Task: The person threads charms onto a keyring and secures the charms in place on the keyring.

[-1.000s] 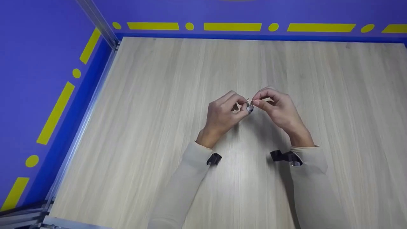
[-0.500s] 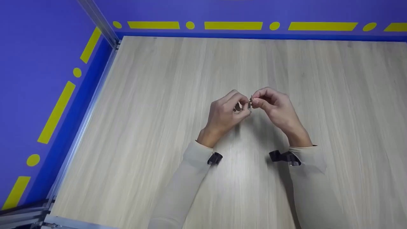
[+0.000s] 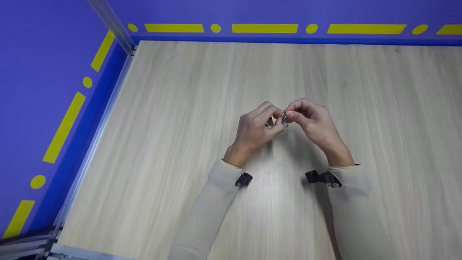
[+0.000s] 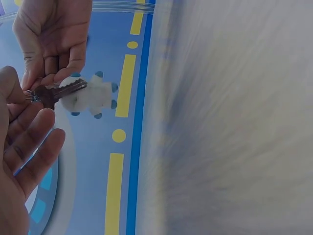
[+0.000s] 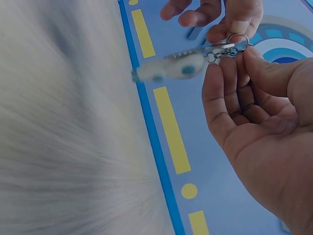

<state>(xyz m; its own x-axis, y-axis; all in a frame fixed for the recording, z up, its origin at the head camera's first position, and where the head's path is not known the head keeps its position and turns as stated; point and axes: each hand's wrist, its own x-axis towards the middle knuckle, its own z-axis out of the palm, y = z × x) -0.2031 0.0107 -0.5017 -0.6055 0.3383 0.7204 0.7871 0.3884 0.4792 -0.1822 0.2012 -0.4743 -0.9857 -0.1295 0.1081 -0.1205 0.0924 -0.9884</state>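
In the head view my left hand (image 3: 252, 124) and right hand (image 3: 314, 124) meet fingertip to fingertip above the wooden table. Between them is a metal key ring (image 5: 238, 35), which both hands pinch with thumb and fingers. A notched key (image 4: 71, 90) on the ring sticks out beside the left fingertips. From a short chain (image 5: 222, 53) at the right fingertips hangs a small white animal-shaped charm (image 4: 100, 93) with blue feet. The right wrist view shows the charm (image 5: 171, 67) blurred. The fingers partly hide the ring and the key's head.
The wood-grain table (image 3: 173, 108) spreads under both arms. Blue panels with yellow marks (image 3: 173, 28) stand at its back and left, with a metal rail (image 3: 95, 137) along the left edge. Black straps (image 3: 325, 177) sit on both wrists.
My left hand has shifted slightly right, narrowing the gap to the right hand. The small things between the fingertips have turned. Both hands stay at about the same place over the table.
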